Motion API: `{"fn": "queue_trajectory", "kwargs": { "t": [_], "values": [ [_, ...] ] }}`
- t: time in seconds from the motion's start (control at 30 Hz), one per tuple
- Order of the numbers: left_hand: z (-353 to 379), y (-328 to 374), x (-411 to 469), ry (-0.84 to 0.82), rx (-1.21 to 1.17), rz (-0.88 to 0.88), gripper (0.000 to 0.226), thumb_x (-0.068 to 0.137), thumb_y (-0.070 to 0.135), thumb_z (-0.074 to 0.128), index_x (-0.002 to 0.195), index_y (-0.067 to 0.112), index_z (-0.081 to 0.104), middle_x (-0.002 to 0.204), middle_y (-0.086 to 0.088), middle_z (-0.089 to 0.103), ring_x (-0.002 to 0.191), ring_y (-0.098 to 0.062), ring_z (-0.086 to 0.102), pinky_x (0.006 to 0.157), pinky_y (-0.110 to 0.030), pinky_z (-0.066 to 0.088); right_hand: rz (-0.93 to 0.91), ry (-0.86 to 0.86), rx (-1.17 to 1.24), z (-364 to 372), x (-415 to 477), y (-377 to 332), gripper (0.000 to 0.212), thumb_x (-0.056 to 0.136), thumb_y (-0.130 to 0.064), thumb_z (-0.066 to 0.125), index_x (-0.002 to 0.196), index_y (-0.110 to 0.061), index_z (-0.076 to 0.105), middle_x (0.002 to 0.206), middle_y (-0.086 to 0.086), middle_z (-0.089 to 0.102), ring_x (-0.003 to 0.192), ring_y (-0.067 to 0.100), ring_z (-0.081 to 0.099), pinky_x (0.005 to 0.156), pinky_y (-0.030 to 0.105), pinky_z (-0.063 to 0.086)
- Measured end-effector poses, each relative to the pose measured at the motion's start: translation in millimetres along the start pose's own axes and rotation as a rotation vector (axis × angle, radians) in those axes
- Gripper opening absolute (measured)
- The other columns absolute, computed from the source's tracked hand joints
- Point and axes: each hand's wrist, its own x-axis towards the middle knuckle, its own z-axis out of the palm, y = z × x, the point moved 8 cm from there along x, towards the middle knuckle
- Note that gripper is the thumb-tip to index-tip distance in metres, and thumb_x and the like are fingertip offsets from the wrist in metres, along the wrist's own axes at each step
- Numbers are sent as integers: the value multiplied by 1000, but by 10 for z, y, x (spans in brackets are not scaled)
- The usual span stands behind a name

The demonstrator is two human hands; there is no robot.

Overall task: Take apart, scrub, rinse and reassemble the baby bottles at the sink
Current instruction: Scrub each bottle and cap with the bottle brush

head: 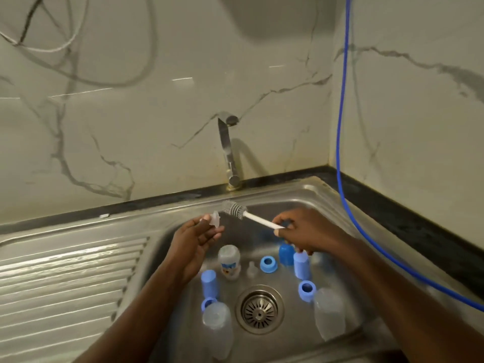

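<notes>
Behind everything a marbled wall (157,127) is seen. Below it a steel sink (288,195) is set into a dark counter (392,218), with a ribbed draining board (65,279) spread out to the left. A blue hose (340,127) is hung down the right-hand corner and trailed across the counter. A tap (227,153) is mounted at the back rim, its spout swung up against the wall.

Both arms are stretched over the basin and the hands are kept apart. The left hand (195,242) is raised over the basin's left side, and a clear teat (215,219) is pinched between thumb and fingers. Across from it the right hand (303,231) is wrapped round the white handle of a bottle brush (246,213). The bristled head is held just beside the teat; whether they touch cannot be told.

Down on the basin floor, a clear bottle (217,328) is set left of the drain (259,309) and a second clear bottle (328,313) right of it. A printed bottle (229,262) is stood behind the drain.

One blue cap (208,282) is placed by the left wrist. A second blue cap (301,264) and a third blue cap (286,254) are found under the right hand.

A blue ring (268,263) is laid behind the drain, another blue ring (306,290) near the right bottle, and a third blue ring (208,303) touching the left one. A small loose teat (252,268) is left just beside the printed bottle.
</notes>
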Motion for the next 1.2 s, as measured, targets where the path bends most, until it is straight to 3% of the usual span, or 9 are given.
{"fn": "queue_trajectory", "kwargs": {
  "t": [0.13, 0.33, 0.6, 0.73, 0.8, 0.93, 1.03, 1.1, 1.2],
  "values": [
    [-179, 93, 24, 78, -21, 38, 10, 100, 15, 53, 106, 11, 60, 89, -10, 73, 79, -22, 71, 64, -27, 59, -129, -50, -79, 108, -31, -226, 8, 89, -24, 65, 94, -27, 70, 64, -9, 59, 75, 18, 67, 74, 31, 52],
    [-148, 93, 46, 19, 0, 42, 17, 101, 12, 50, 111, 9, 64, 92, -9, 76, 80, -21, 74, 65, -27, 59, -177, -53, -113, 186, -55, -262, 9, 88, -25, 64, 91, -31, 70, 65, -8, 59, 62, 6, 52, 66, 25, 44],
    [-109, 195, 57, -18, 162, 120, 17, 101, 6, 48, 106, 3, 64, 93, -14, 75, 87, -24, 74, 71, -26, 59, -247, -42, -279, 241, -50, -430, 27, 93, -21, 55, 68, -30, 57, 59, -6, 51, 63, 14, 53, 62, 31, 42],
    [-33, 303, 34, -81, 111, 135, 19, 101, 4, 46, 107, 3, 64, 92, -14, 75, 88, -25, 74, 73, -29, 60, 151, -435, 480, 439, -170, -278, 25, 101, -19, 47, 104, -17, 72, 62, -2, 52, 42, 6, 35, 36, 18, 29],
    [45, 353, 13, -119, 47, 142, 20, 101, 6, 46, 107, 4, 65, 93, -13, 75, 86, -24, 74, 74, -30, 60, 222, -514, 663, 427, -233, -299, 28, 102, -18, 44, 112, -13, 69, 65, 1, 53, 40, 4, 32, 33, 14, 25],
    [2, 343, 3, 46, 93, 219, 17, 100, 12, 53, 105, 6, 68, 95, -17, 74, 89, -26, 73, 74, -29, 61, 30, -218, 234, 335, -198, -431, 12, 96, -30, 58, 102, -20, 61, 63, -1, 63, 40, 6, 50, 36, 19, 36],
    [-166, 319, 29, 167, 57, 217, 16, 98, 15, 58, 104, 3, 68, 97, -20, 72, 90, -29, 71, 75, -31, 62, -135, 63, -175, 178, -165, -452, 10, 89, -30, 65, 85, -27, 56, 67, -6, 59, 59, 7, 58, 57, 29, 52],
    [-241, 274, 55, 180, 47, 188, 15, 97, 17, 59, 100, 3, 64, 98, -21, 70, 93, -30, 70, 76, -32, 62, -172, 168, -298, 91, -153, -459, 7, 89, -32, 63, 85, -28, 59, 71, -8, 58, 69, 12, 58, 64, 30, 50],
    [-298, 242, 89, 184, 43, 153, 10, 97, 14, 58, 90, 7, 59, 95, -19, 67, 92, -29, 68, 74, -31, 60, -256, 155, -403, 253, -141, -595, 14, 93, -28, 56, 81, -27, 61, 62, -8, 49, 59, 10, 50, 50, 23, 34]
  ]
}}
